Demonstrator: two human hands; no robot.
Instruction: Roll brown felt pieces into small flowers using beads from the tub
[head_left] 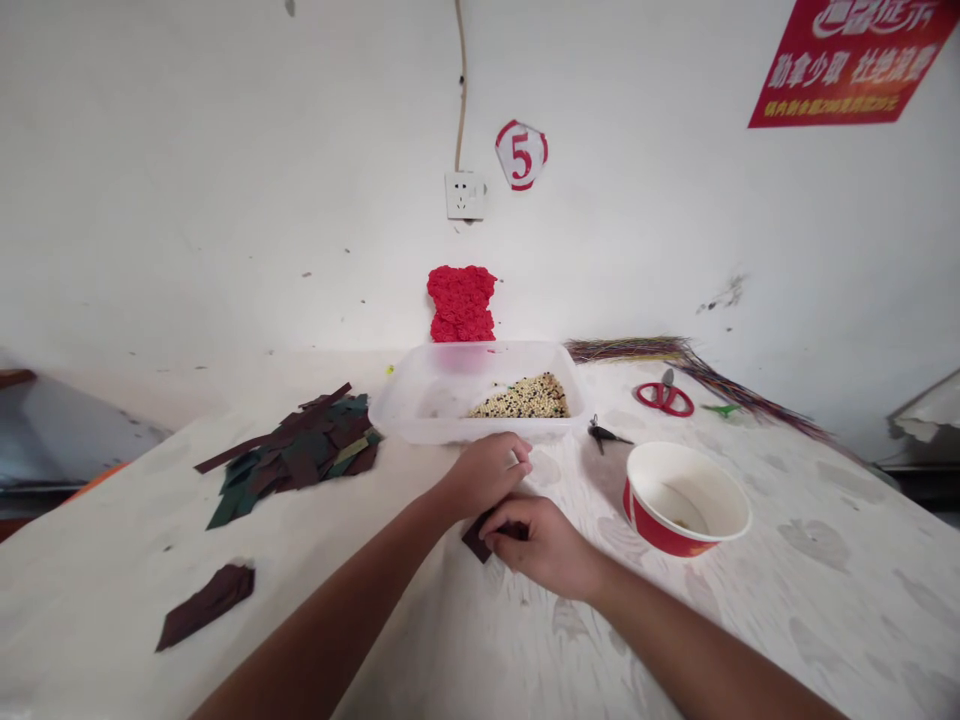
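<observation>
My left hand [487, 473] rests with curled fingers just in front of a clear plastic tub [480, 362], and a pale speck at its fingertips is too small to make out. Against it, my right hand [544, 545] pinches a dark brown fabric-like piece [478, 537], mostly hidden by the fingers. Mixed seeds or beads [523, 400] lie in the tub, beyond both hands. To the left sit a heap of dark green and brown pieces [296, 455] and a separate dark brown piece [206, 605].
On the white patterned table [787, 600] stand a red-and-white bowl [652, 525] and red-handled scissors [664, 398]. A small black clip [604, 433] and a bundle of coloured strands [630, 349] lie nearby. A red textured shape [461, 303] stands against the wall behind the tub.
</observation>
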